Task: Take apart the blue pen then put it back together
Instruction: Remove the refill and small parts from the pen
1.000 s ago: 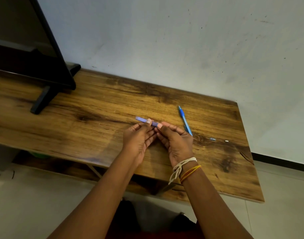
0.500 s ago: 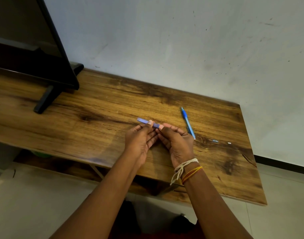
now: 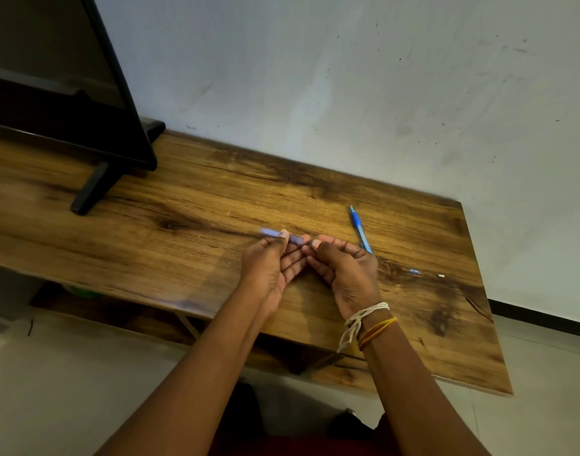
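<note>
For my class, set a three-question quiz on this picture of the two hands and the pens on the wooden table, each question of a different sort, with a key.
1. True or false: the left hand and the right hand both hold the pale purple pen barrel.
2. Where does the blue pen lie? A) in the right hand; B) flat on the wooden table, beyond the right hand; C) on the floor.
3. Fill in: the black monitor stands at the table's far ____ corner.

Key: 1 true; 2 B; 3 left.

light: dim, warm | shadows: soft | edges: bowed (wide-angle) | focus: slightly soft
</note>
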`<action>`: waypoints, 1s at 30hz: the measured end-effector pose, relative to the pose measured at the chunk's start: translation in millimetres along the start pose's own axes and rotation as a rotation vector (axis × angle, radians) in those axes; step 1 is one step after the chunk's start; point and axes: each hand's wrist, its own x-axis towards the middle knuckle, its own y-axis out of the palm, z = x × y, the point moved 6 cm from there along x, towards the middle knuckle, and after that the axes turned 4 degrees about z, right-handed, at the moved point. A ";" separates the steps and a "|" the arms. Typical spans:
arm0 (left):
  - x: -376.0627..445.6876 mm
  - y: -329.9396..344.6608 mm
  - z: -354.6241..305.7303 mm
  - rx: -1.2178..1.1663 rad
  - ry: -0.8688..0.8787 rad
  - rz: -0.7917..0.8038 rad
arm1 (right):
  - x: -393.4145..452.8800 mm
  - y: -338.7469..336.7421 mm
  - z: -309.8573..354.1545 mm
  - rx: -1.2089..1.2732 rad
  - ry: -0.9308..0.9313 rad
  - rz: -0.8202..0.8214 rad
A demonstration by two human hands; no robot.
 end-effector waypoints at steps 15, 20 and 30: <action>3.3 -8.6 -1.4 -0.012 0.022 -0.041 | 7.5 -8.8 18.3 -1.097 -0.378 -0.331; 1.4 -6.1 -2.0 -0.013 0.011 -0.058 | 7.3 -12.8 15.7 -0.629 -0.262 -0.278; -4.7 -2.2 -16.1 0.417 0.230 -0.108 | -4.0 14.5 -13.5 0.279 0.316 0.104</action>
